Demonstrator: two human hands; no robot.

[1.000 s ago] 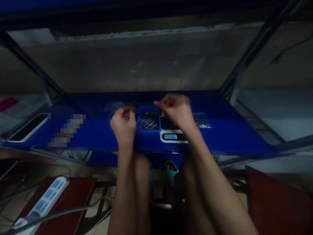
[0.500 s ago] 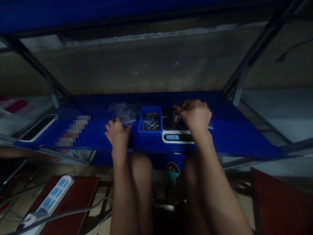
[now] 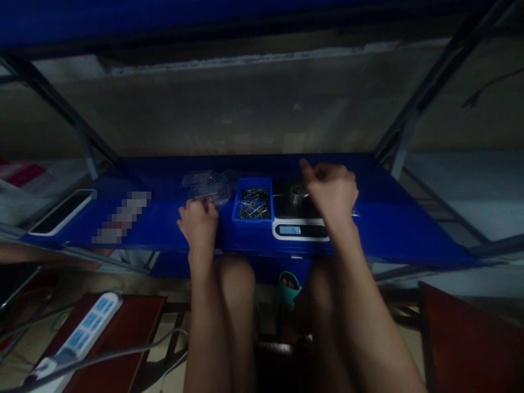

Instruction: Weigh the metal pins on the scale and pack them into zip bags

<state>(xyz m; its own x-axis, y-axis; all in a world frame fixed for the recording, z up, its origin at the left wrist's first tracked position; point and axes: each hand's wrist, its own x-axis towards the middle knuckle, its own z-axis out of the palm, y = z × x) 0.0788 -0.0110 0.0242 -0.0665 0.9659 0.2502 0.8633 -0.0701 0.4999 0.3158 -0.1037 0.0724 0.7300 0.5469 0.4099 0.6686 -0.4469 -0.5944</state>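
My right hand [image 3: 333, 188] is over the right part of a small digital scale [image 3: 282, 230]. Its thumb stands up apart from the bent fingers, and no held thing shows; the fingertips are partly hidden. Beside it, a small round metal cup [image 3: 295, 195] sits on the scale's dark plate. On the left, my left hand [image 3: 199, 221] rests with loosely bent, separated fingers at the near edge of some clear plastic bags [image 3: 210, 188]. Between my hands stands a blue tray [image 3: 252, 220] holding many thin metal screws or pins [image 3: 254, 204].
A blue shelf board [image 3: 393, 218] carries everything, with another blue shelf [image 3: 204, 24] overhead and metal posts [image 3: 403, 136] at the sides. A phone [image 3: 63, 213] lies at the far left, near a blurred-out patch. A power strip [image 3: 88, 327] lies on a brown stool below.
My right thumb has lifted away from the metal cup, and that hand has shifted slightly right. My left fingers have drawn back a little, and the near plastic bag now lies flatter.
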